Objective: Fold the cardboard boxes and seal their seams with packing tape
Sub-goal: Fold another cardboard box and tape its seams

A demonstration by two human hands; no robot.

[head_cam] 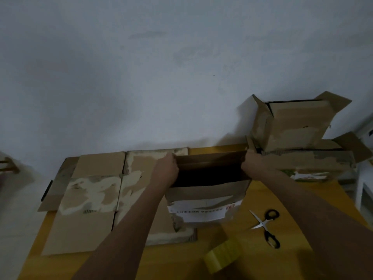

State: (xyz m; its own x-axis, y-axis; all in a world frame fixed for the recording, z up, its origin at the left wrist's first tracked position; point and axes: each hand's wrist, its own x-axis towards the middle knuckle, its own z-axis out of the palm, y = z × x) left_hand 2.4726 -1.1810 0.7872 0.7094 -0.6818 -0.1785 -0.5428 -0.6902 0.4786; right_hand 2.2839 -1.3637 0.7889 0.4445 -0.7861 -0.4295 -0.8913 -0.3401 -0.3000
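I stand at the yellow worktop [282,201] with the open box [207,190] in front of me, in the middle, between the flat cardboard sheets [94,197] on my left side and the stack of finished boxes [302,142] on my right side by the wall. My left hand [166,168] has its grip clamped on the left end of the far flap [210,158], and my right hand [252,164] is clamped on the right end of the same flap. I hold both ends together because the flap is long and soft; with one hand only, I think it would bend in a crooked way.

The box is worn brown cardboard. The paper is torn off in pale patches, and a white label [203,211] with print is on the side that faces me. The mouth is dark and open, so I judge that no seam on this side is closed yet. The near flap hangs a little outward and its edge is ragged.

The tape roll [222,255], yellowish and transparent, lies near my body, and the scissors [266,227] lie open just to the right of the box. Both are close for the sealing step, which I believe comes after the flaps are down.
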